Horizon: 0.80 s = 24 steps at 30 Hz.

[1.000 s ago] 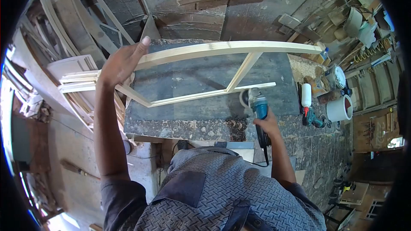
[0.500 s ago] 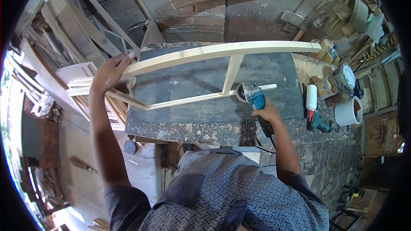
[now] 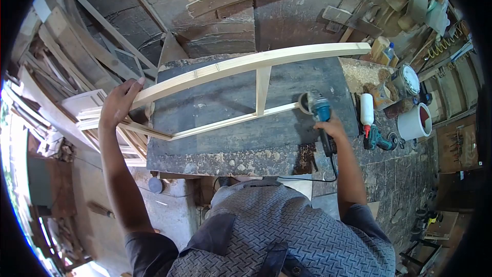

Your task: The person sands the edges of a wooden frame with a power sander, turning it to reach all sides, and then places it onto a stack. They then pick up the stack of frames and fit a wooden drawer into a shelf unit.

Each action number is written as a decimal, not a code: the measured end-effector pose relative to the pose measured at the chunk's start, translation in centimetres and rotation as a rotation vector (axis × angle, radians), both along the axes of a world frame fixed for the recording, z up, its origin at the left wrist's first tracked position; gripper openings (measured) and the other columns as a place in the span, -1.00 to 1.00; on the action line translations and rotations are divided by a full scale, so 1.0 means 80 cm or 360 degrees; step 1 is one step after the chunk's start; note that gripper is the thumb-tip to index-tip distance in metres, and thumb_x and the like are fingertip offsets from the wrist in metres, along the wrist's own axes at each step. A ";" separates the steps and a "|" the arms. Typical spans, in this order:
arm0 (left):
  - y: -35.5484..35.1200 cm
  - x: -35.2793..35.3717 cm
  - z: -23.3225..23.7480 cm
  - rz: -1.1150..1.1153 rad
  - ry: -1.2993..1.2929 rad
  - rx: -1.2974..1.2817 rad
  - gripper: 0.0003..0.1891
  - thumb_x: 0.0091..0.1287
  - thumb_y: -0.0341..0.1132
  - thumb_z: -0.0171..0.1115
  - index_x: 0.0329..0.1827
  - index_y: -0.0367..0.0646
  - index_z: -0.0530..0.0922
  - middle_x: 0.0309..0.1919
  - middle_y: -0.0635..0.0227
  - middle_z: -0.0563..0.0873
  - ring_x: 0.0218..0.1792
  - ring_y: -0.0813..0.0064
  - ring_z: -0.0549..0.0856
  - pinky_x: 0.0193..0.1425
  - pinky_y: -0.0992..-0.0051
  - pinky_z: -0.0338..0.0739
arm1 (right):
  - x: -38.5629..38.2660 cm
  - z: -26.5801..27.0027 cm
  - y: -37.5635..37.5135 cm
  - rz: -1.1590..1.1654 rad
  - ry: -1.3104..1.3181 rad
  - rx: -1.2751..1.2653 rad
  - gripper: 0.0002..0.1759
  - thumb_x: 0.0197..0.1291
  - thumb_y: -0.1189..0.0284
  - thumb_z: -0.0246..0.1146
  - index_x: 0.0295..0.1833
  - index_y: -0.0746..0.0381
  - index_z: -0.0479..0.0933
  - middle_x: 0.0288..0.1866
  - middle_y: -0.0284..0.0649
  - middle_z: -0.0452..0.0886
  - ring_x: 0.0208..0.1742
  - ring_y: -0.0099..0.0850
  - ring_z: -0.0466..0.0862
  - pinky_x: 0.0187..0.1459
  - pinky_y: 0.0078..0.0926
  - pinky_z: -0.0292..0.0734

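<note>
A pale wooden frame (image 3: 225,68) rests on the dark workbench top, with a long curved upper rail, a thin lower rail and a crosspiece (image 3: 262,90) joining them. At its left end, my left hand (image 3: 119,103) is closed around the upper rail, thumb on top. My right hand (image 3: 331,126) grips a blue angle grinder (image 3: 321,106) by its body. The grinder's round guard and disc (image 3: 306,103) overlap the right end of the lower rail (image 3: 282,109). From the tool's rear, a black cord (image 3: 335,166) curves down past the bench edge.
Right of the frame stand a white glue bottle (image 3: 366,109), a teal cordless drill (image 3: 378,139), a white bucket (image 3: 411,123) and a paint can (image 3: 405,79). Wood strips (image 3: 92,41) lean at the left. The workbench (image 3: 220,161) has a paint-crusted front edge.
My right hand has moved the grinder right along the lower rail to its end. My left hand keeps its hold on the frame. The whole view has shifted slightly.
</note>
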<state>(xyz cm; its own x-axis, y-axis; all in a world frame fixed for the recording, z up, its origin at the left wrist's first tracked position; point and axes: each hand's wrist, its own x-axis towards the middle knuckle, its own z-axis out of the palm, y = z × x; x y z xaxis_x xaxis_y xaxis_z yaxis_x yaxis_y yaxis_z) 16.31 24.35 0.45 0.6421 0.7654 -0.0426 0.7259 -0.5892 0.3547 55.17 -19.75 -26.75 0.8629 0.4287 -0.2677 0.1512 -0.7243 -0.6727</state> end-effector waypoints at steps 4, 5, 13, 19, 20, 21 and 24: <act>-0.004 0.000 0.002 0.0021 0.0022 0.0003 -0.36 0.43 0.27 -0.06 -0.09 -0.21 0.66 -0.22 -0.05 0.73 -0.10 -0.06 0.67 0.07 0.22 0.47 | -0.050 0.018 0.049 0.0164 0.0094 -0.0113 -0.01 -0.40 0.23 0.57 0.30 0.29 0.43 0.11 0.10 0.65 0.17 -0.01 0.63 0.18 -0.21 0.52; -0.004 -0.001 0.003 0.0034 0.0033 0.0000 -0.36 0.43 0.27 -0.06 -0.09 -0.20 0.66 -0.21 -0.05 0.73 -0.09 -0.07 0.68 0.08 0.21 0.47 | -0.058 0.009 0.057 0.0224 0.0059 -0.0091 -0.01 -0.40 0.22 0.57 0.30 0.29 0.43 0.11 0.11 0.65 0.18 0.01 0.63 0.19 -0.20 0.52; -0.002 -0.004 0.001 0.0016 0.0021 0.0063 -0.35 0.42 0.29 -0.06 -0.08 -0.18 0.66 -0.19 -0.07 0.73 -0.07 -0.10 0.67 0.09 0.17 0.47 | -0.092 0.019 0.094 0.0406 0.0087 -0.0074 -0.02 -0.35 0.21 0.56 0.32 0.26 0.42 0.12 0.13 0.65 0.18 0.09 0.62 0.20 -0.15 0.51; 0.004 -0.001 -0.004 -0.0071 -0.0077 0.0062 -0.37 0.44 0.27 -0.05 -0.08 -0.17 0.67 -0.30 -0.10 0.71 -0.14 -0.11 0.68 0.04 0.16 0.48 | -0.082 0.031 0.080 0.0433 0.0067 -0.0292 0.01 -0.37 0.20 0.57 0.34 0.22 0.41 0.14 0.13 0.64 0.19 0.07 0.62 0.18 -0.14 0.53; 0.001 -0.002 -0.001 -0.0032 -0.0031 0.0061 -0.37 0.44 0.27 -0.05 -0.08 -0.17 0.67 -0.32 -0.11 0.71 -0.16 -0.11 0.68 0.03 0.16 0.48 | -0.076 0.037 0.072 0.0392 0.0104 -0.0275 0.06 -0.40 0.22 0.58 0.37 0.25 0.39 0.16 0.12 0.64 0.22 0.06 0.61 0.21 -0.16 0.50; -0.003 -0.002 0.002 0.0013 0.0015 0.0059 -0.37 0.44 0.27 -0.05 -0.08 -0.18 0.67 -0.34 -0.11 0.70 -0.18 -0.10 0.68 0.02 0.16 0.48 | -0.067 0.040 0.064 0.0356 0.0140 -0.0259 0.10 -0.42 0.23 0.60 0.40 0.28 0.37 0.18 0.11 0.63 0.24 0.04 0.59 0.24 -0.18 0.48; -0.010 -0.002 0.001 0.0045 -0.0060 0.0114 -0.40 0.43 0.24 -0.01 -0.11 -0.19 0.67 -0.40 -0.09 0.69 -0.22 -0.09 0.69 -0.01 0.16 0.49 | -0.033 0.027 0.028 0.0242 0.0030 -0.0205 0.04 -0.42 0.24 0.61 0.34 0.28 0.42 0.16 0.07 0.65 0.21 -0.02 0.62 0.21 -0.20 0.50</act>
